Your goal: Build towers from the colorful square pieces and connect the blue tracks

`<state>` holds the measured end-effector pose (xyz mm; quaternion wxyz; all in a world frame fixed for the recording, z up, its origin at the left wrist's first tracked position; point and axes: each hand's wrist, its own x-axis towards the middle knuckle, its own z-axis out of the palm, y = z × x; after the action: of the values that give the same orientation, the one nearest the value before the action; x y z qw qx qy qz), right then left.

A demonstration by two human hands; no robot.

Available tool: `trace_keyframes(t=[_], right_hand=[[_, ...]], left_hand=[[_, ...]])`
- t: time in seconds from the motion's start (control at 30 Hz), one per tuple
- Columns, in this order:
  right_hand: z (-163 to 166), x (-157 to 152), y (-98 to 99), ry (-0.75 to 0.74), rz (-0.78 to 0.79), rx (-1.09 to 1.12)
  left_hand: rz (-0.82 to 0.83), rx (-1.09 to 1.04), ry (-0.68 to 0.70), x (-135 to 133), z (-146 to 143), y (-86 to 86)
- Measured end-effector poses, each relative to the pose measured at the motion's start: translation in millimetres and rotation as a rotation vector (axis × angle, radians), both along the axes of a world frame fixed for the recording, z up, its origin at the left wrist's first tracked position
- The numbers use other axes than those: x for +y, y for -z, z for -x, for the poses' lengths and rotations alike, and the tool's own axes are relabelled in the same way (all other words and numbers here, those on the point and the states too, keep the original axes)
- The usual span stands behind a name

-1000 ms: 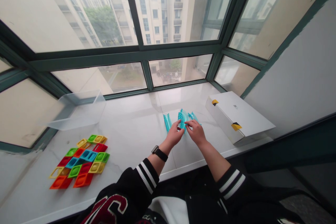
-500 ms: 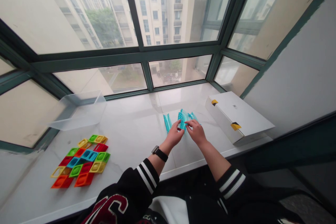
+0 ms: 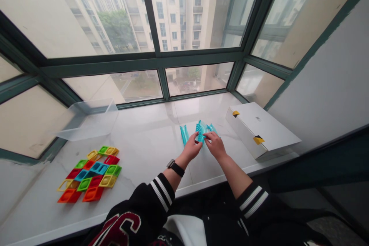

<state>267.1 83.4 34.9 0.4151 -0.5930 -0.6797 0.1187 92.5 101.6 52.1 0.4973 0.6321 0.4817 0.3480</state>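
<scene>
Between my two hands is a curved, translucent turquoise plastic track piece (image 3: pixel 201 126) with ribbed lines. My left hand (image 3: pixel 192 146), with a dark watch on its wrist, pinches its lower left side. On the right side, the fingertips of my right hand (image 3: pixel 215 144) are closed on the same piece. A straight turquoise piece (image 3: pixel 184 134) lies on the white sill just left of it. Another turquoise piece (image 3: pixel 212 127) lies behind my right hand, which partly hides it.
Several red, orange, yellow, green and blue plastic pieces (image 3: pixel 89 173) lie at the left. A clear plastic bin (image 3: pixel 89 123) stands behind them by the window. On the right sits a white box (image 3: pixel 262 127) with yellow-black tabs. The white sill (image 3: pixel 155 142) ends at a front edge near me.
The view has shifted slightly. My hands and the turquoise pieces keep almost the same positions, with both hands still on the curved piece.
</scene>
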Motion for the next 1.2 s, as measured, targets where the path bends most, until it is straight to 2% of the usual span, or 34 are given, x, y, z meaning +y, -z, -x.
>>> trace_keyframes(t=[0.6,0.77,0.83,0.93,1.07,1.13,1.2], right_hand=[[0.4,1.3,2.1,-0.003,0.003,-0.022],[0.3,-4.7,-3.4,0.002,-0.02,-0.055],[-1.3,-13.2,-3.6,0.02,-0.036,-0.06],[-4.9,-34.5,5.0,0.021,-0.067,-0.056],[-7.0,-69.4,35.6,-0.117,0.019,-0.049],[-5.4,-83.2,53.5,-0.2,0.089,-0.071],[-2.8,-91.6,67.6,-0.22,0.118,-0.089]], left_hand=[[0.041,-0.009,0.005,0.3,0.7,-0.8],[0.068,-0.092,0.001,-1.6,8.9,-10.9],[0.077,-0.159,-0.017,-0.3,25.1,-19.7],[0.012,-0.176,-0.081,3.2,68.8,-34.6],[-0.165,0.014,-0.288,-2.4,149.6,-48.1],[-0.206,0.076,-0.401,-12.9,191.7,-49.3],[-0.311,0.264,-0.508,-27.1,232.6,-46.1]])
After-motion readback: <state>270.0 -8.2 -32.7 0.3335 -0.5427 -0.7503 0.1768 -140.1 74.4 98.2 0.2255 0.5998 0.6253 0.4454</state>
